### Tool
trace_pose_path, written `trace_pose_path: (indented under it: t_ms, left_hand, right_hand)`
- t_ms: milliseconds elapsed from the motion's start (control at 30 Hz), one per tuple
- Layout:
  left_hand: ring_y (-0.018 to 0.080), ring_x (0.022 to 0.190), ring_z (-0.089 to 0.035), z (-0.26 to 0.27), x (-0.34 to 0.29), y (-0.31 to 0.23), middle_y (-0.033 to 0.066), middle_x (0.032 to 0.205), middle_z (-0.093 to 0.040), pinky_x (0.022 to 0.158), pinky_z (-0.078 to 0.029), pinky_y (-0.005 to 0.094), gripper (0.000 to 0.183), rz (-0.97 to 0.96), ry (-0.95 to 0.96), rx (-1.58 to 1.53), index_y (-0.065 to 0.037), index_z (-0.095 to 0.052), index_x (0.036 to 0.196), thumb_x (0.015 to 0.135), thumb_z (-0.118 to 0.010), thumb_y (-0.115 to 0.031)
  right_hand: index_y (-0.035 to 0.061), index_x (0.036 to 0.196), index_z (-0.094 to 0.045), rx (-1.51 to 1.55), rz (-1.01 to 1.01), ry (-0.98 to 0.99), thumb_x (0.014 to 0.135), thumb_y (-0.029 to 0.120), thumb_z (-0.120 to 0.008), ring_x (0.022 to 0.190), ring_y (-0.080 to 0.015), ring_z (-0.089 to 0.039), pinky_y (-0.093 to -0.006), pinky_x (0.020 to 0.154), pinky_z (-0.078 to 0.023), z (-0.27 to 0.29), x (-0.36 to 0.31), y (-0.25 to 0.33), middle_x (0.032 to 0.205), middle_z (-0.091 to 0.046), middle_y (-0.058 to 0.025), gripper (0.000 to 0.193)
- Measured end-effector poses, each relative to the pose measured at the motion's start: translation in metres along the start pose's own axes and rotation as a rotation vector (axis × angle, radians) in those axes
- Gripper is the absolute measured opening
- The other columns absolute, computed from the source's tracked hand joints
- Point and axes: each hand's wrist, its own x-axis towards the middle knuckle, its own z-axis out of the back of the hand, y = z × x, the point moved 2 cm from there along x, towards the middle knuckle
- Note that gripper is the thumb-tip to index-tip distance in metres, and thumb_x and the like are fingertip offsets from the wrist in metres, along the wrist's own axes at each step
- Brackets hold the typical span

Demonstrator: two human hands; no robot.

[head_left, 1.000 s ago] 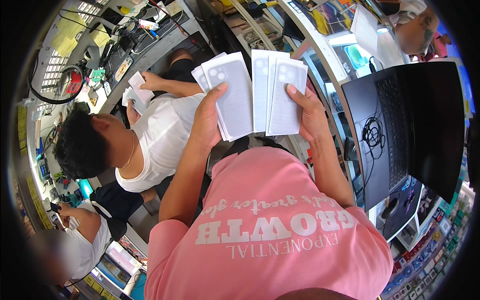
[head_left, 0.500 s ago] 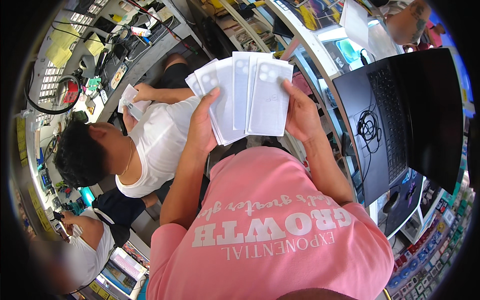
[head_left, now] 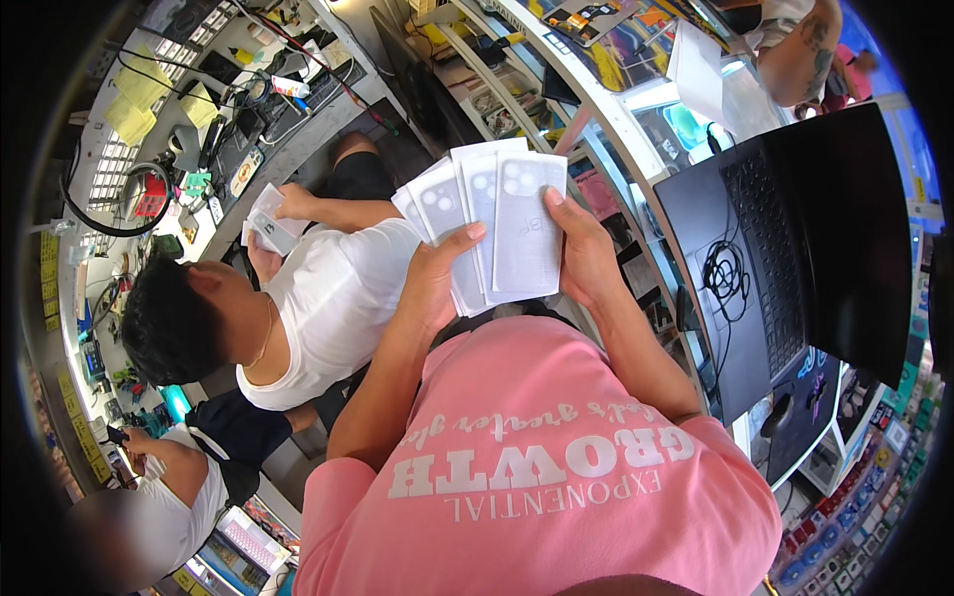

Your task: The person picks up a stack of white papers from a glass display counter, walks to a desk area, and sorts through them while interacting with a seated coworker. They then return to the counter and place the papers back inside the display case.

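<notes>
In front of my chest I hold a fan of several flat white packets (head_left: pixel 472 204), each showing the outline of a phone's back with its camera cluster. My left hand (head_left: pixel 435 280) grips the stack's lower left side, its thumb lying across the packets. On the other side, my right hand (head_left: pixel 588 248) pinches the front packet (head_left: pixel 527 233) at its right edge, thumb on top near the camera outline. This front packet bears a faint handwritten mark and overlaps the ones behind. The fingers under the stack are hidden.
At my left a person in a white shirt (head_left: pixel 333 298) holds similar packets (head_left: pixel 270 221). Beyond lies a cluttered workbench (head_left: pixel 234 214) with tools and cables. An open laptop (head_left: pixel 735 288) with a coiled black cable (head_left: pixel 727 280) stands at my right on a glass counter.
Both hands and the packets have come lower, closer to my body. The fan is narrower, and the front packet now overlaps the others more. My left thumb has shifted right across the stack.
</notes>
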Motion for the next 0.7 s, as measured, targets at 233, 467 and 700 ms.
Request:
trace_pose_path:
  t_ms: [233, 467, 700]
  left_hand:
    - [0.0247, 0.112, -0.065, 0.007, 0.003, -0.001, 0.015, 0.125, -0.063, 0.096, -0.054, 0.0389, 0.057, -0.007, 0.029, -0.011, 0.005, -0.05, 0.136, 0.09, -0.071, -0.018]
    - [0.0241, 0.111, -0.066, 0.007, 0.004, 0.001, 0.0154, 0.125, -0.063, 0.096, -0.054, 0.0391, 0.055, -0.001, 0.027, -0.036, 0.005, -0.05, 0.136, 0.09, -0.071, -0.017]
    - [0.0245, 0.113, -0.065, 0.014, 0.005, 0.004, 0.0148, 0.126, -0.063, 0.099, -0.052, 0.0397, 0.055, 0.022, 0.03, -0.065, 0.005, -0.049, 0.137, 0.093, -0.068, -0.021]
  right_hand:
    - [-0.0025, 0.138, -0.05, -0.001, 0.013, -0.074, 0.107, 0.037, -0.048, 0.114, -0.0214, -0.064, -0.0356, 0.098, -0.051, 0.003, 0.002, 0.002, 0.126, -0.063, -0.0146, 0.05]
    - [-0.0024, 0.138, -0.052, -0.008, 0.042, -0.098, 0.107, 0.039, -0.047, 0.113, -0.0217, -0.064, -0.0359, 0.097, -0.051, 0.006, 0.006, -0.001, 0.126, -0.063, -0.0149, 0.052]
    - [-0.0023, 0.138, -0.05, -0.007, 0.034, -0.121, 0.107, 0.04, -0.046, 0.112, -0.0223, -0.064, -0.037, 0.096, -0.052, 0.003, 0.006, 0.001, 0.126, -0.062, -0.0152, 0.053]
